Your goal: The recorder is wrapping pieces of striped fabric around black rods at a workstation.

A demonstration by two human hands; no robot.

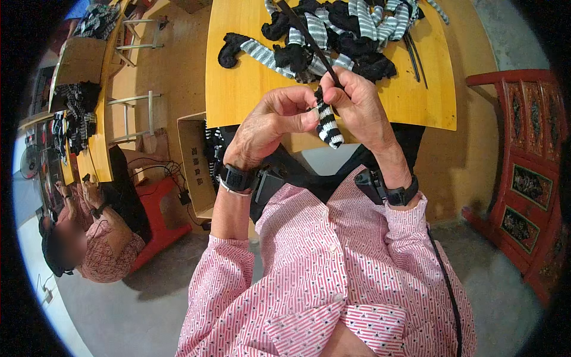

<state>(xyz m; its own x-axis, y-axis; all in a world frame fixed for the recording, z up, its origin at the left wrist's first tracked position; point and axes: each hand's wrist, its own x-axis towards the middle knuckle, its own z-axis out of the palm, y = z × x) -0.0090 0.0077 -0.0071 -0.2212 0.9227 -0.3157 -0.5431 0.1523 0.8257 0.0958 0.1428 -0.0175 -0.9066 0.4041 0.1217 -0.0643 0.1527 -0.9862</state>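
Observation:
Over the near edge of the yellow table (238, 95), both my hands meet at a small black-and-white striped knitted tube (328, 127). My left hand (267, 122) is closed, pinching the tube's upper side between thumb and fingers. In my right hand (361, 107), also closed, a long thin dark stick (310, 40) slants up and away over the table. The right thumb presses near the tube's top, where the stick's lower end is hidden. Beyond my hands lies a loose heap of grey-white striped knitted pieces (315, 34) with black fuzzy ends.
Two thin dark sticks (414, 59) lie right of the heap. An open cardboard box (193, 160) holding striped knits stands left of my legs. To the right is a carved red wooden chair (517, 166). At far left, another person (107, 244) works at a second table.

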